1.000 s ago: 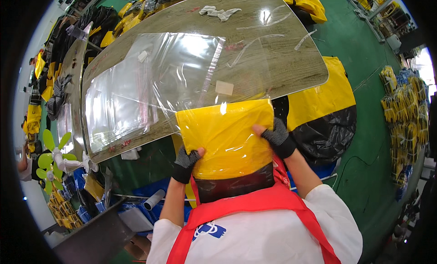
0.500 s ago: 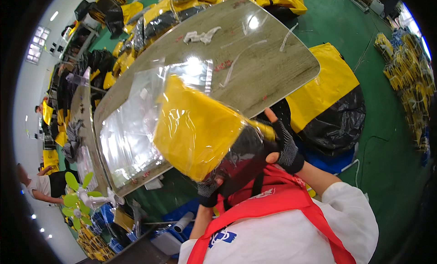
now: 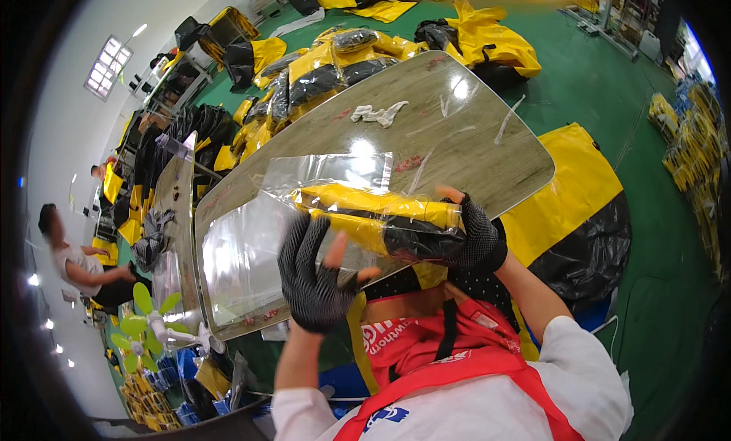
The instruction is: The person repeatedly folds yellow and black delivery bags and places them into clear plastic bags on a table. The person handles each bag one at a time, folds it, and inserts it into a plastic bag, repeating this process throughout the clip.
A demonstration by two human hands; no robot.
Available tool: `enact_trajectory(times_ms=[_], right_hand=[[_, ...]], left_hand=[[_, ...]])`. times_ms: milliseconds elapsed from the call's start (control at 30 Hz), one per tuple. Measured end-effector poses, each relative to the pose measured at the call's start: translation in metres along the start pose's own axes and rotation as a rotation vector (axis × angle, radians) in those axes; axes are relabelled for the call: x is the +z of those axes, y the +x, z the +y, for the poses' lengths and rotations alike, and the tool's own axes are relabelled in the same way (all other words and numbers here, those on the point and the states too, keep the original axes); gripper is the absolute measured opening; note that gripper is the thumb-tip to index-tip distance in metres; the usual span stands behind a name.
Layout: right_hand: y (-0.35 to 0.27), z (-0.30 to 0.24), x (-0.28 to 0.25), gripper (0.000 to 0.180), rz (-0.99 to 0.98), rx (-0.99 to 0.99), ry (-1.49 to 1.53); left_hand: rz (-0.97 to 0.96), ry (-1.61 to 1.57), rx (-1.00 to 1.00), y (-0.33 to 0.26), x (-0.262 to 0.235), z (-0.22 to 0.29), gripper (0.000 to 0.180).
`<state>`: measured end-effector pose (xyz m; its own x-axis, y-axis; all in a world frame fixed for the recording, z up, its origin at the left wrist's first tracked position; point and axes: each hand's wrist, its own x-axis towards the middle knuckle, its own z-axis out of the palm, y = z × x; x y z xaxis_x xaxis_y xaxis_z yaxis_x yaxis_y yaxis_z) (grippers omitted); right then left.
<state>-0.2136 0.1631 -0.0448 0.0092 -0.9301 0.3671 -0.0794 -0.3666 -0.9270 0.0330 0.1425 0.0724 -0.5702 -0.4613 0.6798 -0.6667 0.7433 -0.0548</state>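
A folded yellow-and-black bundle in a clear plastic bag [image 3: 358,226] hangs over the near edge of the wood-grain table [image 3: 464,163], its long edge toward me. My right hand [image 3: 478,239], in a black fingerless glove, grips the bundle's right end, thumb near and fingers behind. My left hand [image 3: 316,273], gloved the same way, is just left of the bundle and a bit nearer to me. Its fingers are spread and slightly blurred, with nothing held in them. The bag's loose clear end stretches out beyond the bundle's left part.
Clear plastic bags [image 3: 244,251] lie on the table's left part, and a crumpled white scrap [image 3: 379,114] farther back. Wrapped yellow-and-black bundles [image 3: 320,68] are heaped behind it. A large yellow-and-black bag [image 3: 582,205] stands right; a green-bladed fan [image 3: 148,327] and another person [image 3: 87,262] are left.
The wrapped bundle has swung from a tilted, broad-side position to nearly edge-on and farther over the table. My left hand has let go of its lower edge and risen on the left with fingers spread.
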Motion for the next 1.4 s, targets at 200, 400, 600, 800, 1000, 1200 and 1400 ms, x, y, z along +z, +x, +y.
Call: enact_trajectory(times_ms=[200,400,600,800,1000,1200,1400], right_hand=[[0.01,0.008,-0.004,0.057,-0.176,-0.27,-0.49],[-0.012,0.061,-0.013,0.045,0.105,0.191,1.068],[0.006,0.085,-0.036,0.044,0.362,-0.025,0.927],[0.047,-0.024,0.004,0.042,0.645,0.191,0.948],[0.058,-0.078,-0.044,0.061,0.156,-0.181,0.058],[0.062,-0.151,-0.023,0.074,-0.17,-0.625,-0.471],[0.04,-0.102,-0.06,0.06,0.031,0.088,0.487]], left_hand=[[-0.671,-0.47,0.169,0.051,0.055,-0.001,0.059],[-0.024,-0.609,0.085,0.049,0.067,0.06,0.075],[0.575,-1.476,-0.955,-0.024,0.122,-0.021,0.073],[-0.069,-1.421,-0.969,-0.066,0.126,0.099,0.049],[-0.704,-1.222,-0.539,-0.031,0.006,0.078,0.046],[-0.078,-0.344,-0.177,0.059,-0.011,0.004,0.069],[-0.041,-0.383,-0.307,-0.005,0.007,-0.012,0.079]])
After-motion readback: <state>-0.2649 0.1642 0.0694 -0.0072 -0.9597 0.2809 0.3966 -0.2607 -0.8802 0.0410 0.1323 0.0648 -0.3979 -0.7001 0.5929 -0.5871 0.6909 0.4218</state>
